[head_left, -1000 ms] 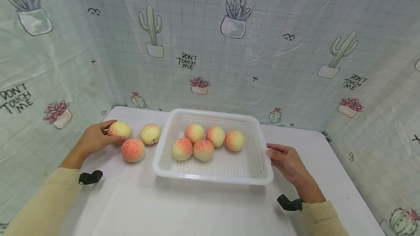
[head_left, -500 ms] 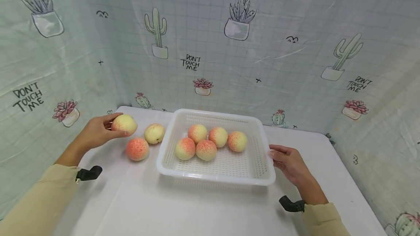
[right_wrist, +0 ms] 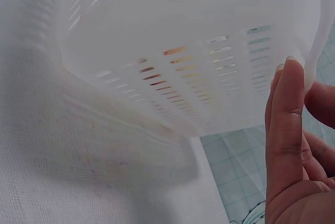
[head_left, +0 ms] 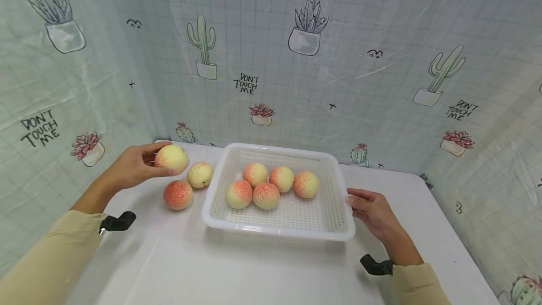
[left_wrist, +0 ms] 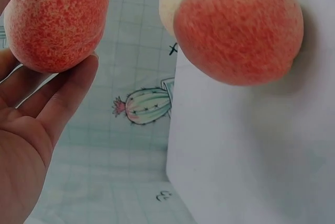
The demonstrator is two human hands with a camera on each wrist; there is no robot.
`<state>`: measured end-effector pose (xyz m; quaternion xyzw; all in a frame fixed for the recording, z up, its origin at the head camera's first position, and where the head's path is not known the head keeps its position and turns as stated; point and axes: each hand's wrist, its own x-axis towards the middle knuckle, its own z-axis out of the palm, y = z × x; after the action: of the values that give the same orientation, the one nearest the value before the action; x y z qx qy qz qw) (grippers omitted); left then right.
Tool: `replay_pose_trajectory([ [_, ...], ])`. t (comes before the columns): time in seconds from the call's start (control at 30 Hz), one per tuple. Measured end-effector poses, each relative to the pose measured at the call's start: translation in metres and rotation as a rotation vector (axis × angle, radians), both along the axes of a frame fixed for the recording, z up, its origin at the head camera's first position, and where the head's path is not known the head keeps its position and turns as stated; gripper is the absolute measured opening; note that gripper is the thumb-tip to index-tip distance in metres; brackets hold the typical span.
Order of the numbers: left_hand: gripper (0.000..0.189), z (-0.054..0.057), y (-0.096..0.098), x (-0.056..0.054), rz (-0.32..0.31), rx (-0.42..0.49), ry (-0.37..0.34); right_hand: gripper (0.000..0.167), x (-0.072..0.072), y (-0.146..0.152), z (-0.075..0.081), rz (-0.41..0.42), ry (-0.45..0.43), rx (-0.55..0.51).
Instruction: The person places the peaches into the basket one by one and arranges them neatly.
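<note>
In the head view my left hand (head_left: 135, 166) grips a yellow peach with a red blush (head_left: 171, 159) between thumb and fingers, held above the table. The left wrist view shows that peach's red speckled side (left_wrist: 60, 22) against the fingers. Below it lies a redder peach (head_left: 178, 195), with a paler yellow peach (head_left: 200, 175) just behind it. A white perforated plastic basket (head_left: 292, 215) stands in the middle with several peaches (head_left: 266, 196) inside. My right hand (head_left: 372, 213) holds the basket's right rim; in the right wrist view its fingers (right_wrist: 287, 114) lie along the outer wall.
The white table (head_left: 271, 272) extends in front of the basket and to both sides. A patterned curtain (head_left: 271, 60) with printed cacti closes off the back and the sides. Each wrist carries a black camera mount (head_left: 120, 221).
My left hand has lifted its peach off the table and moved it right, over the redder peach. The right hand stays at the basket's rim. The head view has shifted slightly.
</note>
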<state>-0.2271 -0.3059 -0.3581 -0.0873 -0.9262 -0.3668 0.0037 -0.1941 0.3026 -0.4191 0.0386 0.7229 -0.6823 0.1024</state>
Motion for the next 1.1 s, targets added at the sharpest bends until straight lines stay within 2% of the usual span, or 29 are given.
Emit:
replay_pose_trajectory([
  [0.27, 0.082, 0.011, 0.025, -0.003, -0.104, 0.091, 0.025, 0.051, 0.0, 0.002, -0.002, -0.015, -0.012, 0.001],
  [0.67, 0.082, 0.023, 0.068, -0.009, -0.2, 0.082, 0.019, 0.048, 0.001, 0.001, -0.002, -0.006, 0.007, 0.004],
  [1.1, 0.078, 0.025, 0.102, -0.013, -0.335, 0.11, 0.005, 0.049, 0.001, 0.0, -0.001, -0.003, 0.009, -0.001],
])
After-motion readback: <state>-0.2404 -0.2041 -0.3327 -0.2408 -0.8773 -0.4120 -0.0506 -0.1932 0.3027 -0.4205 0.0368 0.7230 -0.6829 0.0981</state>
